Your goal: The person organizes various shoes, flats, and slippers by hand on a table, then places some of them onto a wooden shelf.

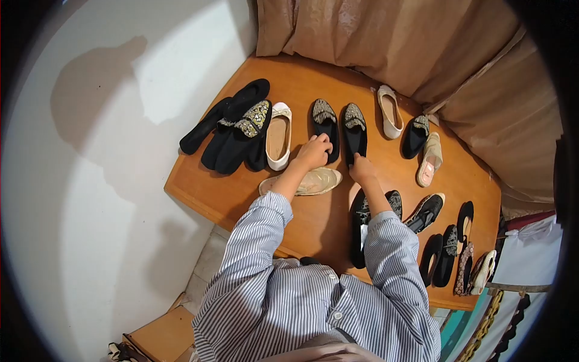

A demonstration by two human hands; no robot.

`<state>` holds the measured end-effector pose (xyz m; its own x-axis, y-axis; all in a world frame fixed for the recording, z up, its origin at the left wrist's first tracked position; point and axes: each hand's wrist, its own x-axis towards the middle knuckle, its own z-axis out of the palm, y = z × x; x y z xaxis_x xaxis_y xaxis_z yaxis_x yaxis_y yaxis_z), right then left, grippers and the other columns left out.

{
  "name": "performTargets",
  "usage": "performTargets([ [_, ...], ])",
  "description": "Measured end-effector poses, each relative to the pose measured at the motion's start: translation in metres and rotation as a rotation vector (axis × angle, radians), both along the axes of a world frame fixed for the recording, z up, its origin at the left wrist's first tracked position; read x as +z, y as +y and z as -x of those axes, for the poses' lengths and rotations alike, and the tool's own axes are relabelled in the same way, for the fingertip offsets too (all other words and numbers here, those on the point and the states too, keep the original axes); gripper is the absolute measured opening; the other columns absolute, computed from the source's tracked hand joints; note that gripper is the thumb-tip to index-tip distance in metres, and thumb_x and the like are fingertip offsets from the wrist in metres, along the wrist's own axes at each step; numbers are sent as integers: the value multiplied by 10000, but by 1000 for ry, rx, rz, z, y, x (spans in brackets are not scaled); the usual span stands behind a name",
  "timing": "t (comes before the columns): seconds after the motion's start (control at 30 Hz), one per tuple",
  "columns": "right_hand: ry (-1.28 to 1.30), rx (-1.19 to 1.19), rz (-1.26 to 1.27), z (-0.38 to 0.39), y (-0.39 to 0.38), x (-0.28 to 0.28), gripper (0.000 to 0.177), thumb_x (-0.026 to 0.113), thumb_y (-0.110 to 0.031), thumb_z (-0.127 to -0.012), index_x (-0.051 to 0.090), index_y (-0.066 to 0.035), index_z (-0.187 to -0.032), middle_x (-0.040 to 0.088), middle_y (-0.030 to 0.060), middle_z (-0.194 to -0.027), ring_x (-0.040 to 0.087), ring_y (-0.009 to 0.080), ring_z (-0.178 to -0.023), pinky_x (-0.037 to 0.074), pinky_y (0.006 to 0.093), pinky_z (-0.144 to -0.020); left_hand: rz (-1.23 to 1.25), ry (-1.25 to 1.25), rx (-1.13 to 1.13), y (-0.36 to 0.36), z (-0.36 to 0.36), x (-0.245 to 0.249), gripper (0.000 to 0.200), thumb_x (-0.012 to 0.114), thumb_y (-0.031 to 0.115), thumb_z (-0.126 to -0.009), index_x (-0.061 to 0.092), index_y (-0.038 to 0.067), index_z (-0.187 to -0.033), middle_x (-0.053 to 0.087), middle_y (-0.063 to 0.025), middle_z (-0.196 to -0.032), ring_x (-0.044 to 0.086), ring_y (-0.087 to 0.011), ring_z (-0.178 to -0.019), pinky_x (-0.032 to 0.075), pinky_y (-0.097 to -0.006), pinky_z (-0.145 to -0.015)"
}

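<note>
Two black slip-on shoes with grey patterned toes stand side by side on the wooden table, toes pointing away from me. My left hand (315, 152) has its fingers curled over the side and heel of the left slip-on shoe (324, 117). At the heel of the right slip-on shoe (354, 123), my right hand (362, 169) grips the back edge. A beige espadrille (319, 181) lies sideways beneath my left wrist. Left of that hand is a white ballet flat (278, 136). Another dark patterned pair (360, 211) is partly covered by my right forearm.
Black shoes with a jewelled toe (254, 120) are grouped at the table's left. A cream flat (389, 111), a black patterned shoe (416, 137) and a beige slide (429, 160) lie at the right. Several more shoes line the near right edge. Brown curtain (398, 36) hangs behind the table (211, 175).
</note>
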<state>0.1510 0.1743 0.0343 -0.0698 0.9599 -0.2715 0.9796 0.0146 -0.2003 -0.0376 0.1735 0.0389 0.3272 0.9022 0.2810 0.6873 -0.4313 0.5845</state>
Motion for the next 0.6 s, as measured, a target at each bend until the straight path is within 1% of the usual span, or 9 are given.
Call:
performTargets([
  [0.03,-2,7,-6,2,-5,8,302,565,-182,-754,501,-69,-1027,575,146,-1020,561,320,-956,458,429,-783,27,5,-21,1,5,1,230,479,12,-634,602,59,-822,526,-100,-924,505,-299,-899,434,-392,-766],
  [0.13,-87,-9,-206,16,-13,37,283,547,-141,-724,520,-76,-998,536,120,-1014,535,310,-952,441,430,-767,-378,16,176,13,54,22,187,496,2,-640,629,83,-744,564,-89,-874,529,-277,-842,439,-387,-736],
  [0.17,-51,50,-466,26,-12,44,295,557,-141,-699,524,-75,-985,517,116,-987,528,300,-898,428,428,-721,-465,-5,323,23,81,29,153,507,2,-627,621,71,-703,571,-108,-845,530,-280,-823,427,-385,-729],
  [0.23,65,234,-875,56,-8,57,281,574,-141,-635,536,-72,-905,511,107,-892,509,268,-753,391,407,-593,-478,75,619,27,137,50,247,537,3,-601,603,102,-818,550,-78,-928,508,-298,-906,416,-409,-744],
  [0.27,102,291,-767,81,-8,66,207,572,-144,-636,533,-73,-826,526,97,-839,517,267,-756,399,400,-596,-449,171,709,29,162,49,324,551,23,-620,572,127,-927,504,-71,-1047,484,-302,-972,405,-437,-770],
  [0.33,191,487,-667,138,-9,58,262,590,-175,-663,524,-80,-899,537,104,-820,535,271,-764,422,400,-615,-143,381,698,28,196,46,394,578,83,-687,504,171,-1065,422,-55,-1208,460,-308,-1044,394,-450,-848],
  [0.4,333,440,-395,198,-19,58,415,556,-282,-772,460,-212,-1170,569,128,-790,583,304,-739,464,408,-598,144,428,626,30,217,45,459,612,133,-719,449,202,-1142,382,-44,-1278,453,-329,-1080,408,-428,-884],
  [0.43,305,428,-307,221,-14,51,443,535,-323,-792,413,-282,-1216,587,153,-811,588,323,-733,474,428,-598,104,434,614,27,218,49,470,649,134,-693,452,177,-1117,403,-62,-1239,488,-341,-1029,435,-428,-837],
  [0.6,360,342,-281,253,22,13,315,524,-260,-776,451,-229,-1080,598,188,-759,599,352,-708,466,480,-617,101,393,692,13,225,40,400,671,111,-691,455,66,-1024,418,-112,-1157,534,-336,-920,466,-425,-755],
])
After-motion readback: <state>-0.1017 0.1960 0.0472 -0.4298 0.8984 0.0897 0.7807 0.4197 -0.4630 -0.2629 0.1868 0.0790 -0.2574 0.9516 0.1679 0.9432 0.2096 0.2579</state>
